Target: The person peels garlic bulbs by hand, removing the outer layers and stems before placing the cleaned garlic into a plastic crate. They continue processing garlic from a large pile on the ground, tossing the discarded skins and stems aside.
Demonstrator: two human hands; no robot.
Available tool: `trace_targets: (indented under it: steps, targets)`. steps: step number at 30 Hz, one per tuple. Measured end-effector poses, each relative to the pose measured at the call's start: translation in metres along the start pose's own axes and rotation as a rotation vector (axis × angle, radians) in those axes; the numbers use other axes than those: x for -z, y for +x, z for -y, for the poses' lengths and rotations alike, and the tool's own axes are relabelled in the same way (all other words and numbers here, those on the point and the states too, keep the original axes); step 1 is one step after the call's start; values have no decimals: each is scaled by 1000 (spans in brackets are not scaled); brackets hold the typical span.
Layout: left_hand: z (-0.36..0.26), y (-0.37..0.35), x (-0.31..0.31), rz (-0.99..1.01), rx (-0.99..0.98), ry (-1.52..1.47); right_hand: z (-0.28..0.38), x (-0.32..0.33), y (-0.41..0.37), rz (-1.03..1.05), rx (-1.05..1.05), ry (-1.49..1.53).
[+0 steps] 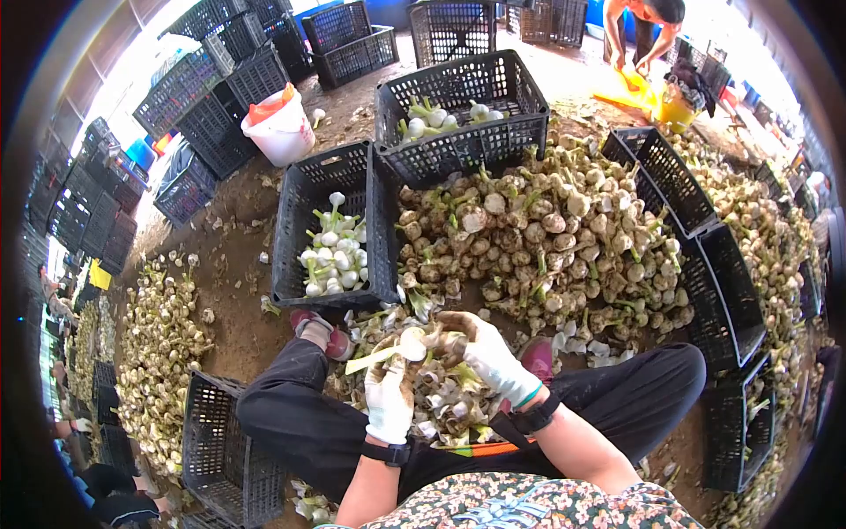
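Observation:
My left hand [388, 398], in a white glove with soiled fingers, grips a garlic bulb [412, 344] whose pale stem points left. My right hand [495, 354], also gloved and dirty at the fingertips, curls its fingers close by the bulb's right side; what lies in them is hidden. Below both hands, a heap of peeled-off garlic skins [449, 397] covers the ground between my legs. Clean white garlic bulbs [335, 251] lie in the black crate [289, 231] ahead on the left.
A large pile of unpeeled garlic [538, 238] stands ahead on the right. Behind it, another black crate [463, 157] holds a few white bulbs. More crates [731, 291] line the right side. A white bucket [280, 128] stands far left, and another person [639, 35] bends over yellow material.

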State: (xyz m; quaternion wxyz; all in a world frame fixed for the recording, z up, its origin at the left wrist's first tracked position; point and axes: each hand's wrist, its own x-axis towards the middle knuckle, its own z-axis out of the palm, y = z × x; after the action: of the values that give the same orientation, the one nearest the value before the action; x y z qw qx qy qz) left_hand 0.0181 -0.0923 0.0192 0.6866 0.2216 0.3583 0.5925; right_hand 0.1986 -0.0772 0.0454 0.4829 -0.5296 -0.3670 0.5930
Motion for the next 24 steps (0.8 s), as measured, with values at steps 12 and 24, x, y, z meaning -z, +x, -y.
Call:
trace_targets:
  steps: [12,24]
  targets:
    - [1,0,-9,-21,6,163,-8,-8,6,-16,-55,350]
    - [2,18,9,42,66,-272,-79,44,25,247,41,-974]
